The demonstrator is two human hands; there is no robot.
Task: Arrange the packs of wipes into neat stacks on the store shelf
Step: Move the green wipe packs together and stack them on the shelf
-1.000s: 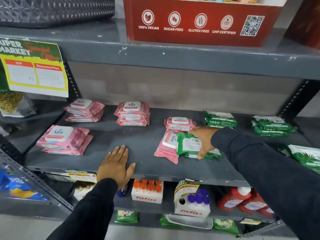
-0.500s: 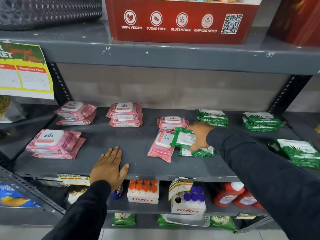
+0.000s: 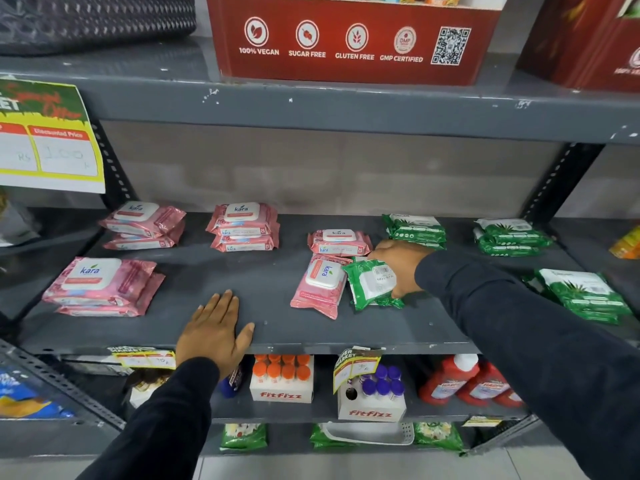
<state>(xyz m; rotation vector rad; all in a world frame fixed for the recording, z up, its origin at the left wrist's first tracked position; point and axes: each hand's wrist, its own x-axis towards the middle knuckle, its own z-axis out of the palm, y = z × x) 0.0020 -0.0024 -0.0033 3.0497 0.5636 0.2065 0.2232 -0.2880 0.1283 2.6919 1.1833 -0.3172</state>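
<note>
On the grey shelf [image 3: 277,327] lie pink Kara wipes packs in small stacks: front left [image 3: 100,285], back left [image 3: 145,225] and back middle [image 3: 244,226]. A single pink pack [image 3: 339,242] lies behind a loose pink pack [image 3: 320,289] turned sideways. My right hand [image 3: 398,265] grips a green wipes pack [image 3: 370,285], tilted up beside that loose pink pack. Green stacks sit behind my right hand [image 3: 414,230], at the back right [image 3: 509,235] and at the front right [image 3: 581,294]. My left hand [image 3: 214,332] rests flat on the shelf's front edge, holding nothing.
The shelf above carries a red display box [image 3: 353,39] and a dark basket [image 3: 93,19]. A yellow price sign [image 3: 48,140] hangs at the left. Below are Fitfizz boxes [image 3: 282,379] and red bottles [image 3: 467,382]. A perforated upright [image 3: 561,178] bounds the right side.
My right hand has lifted and tilted the green pack up off the shelf, beside the loose pink pack. My left hand stays on the shelf edge.
</note>
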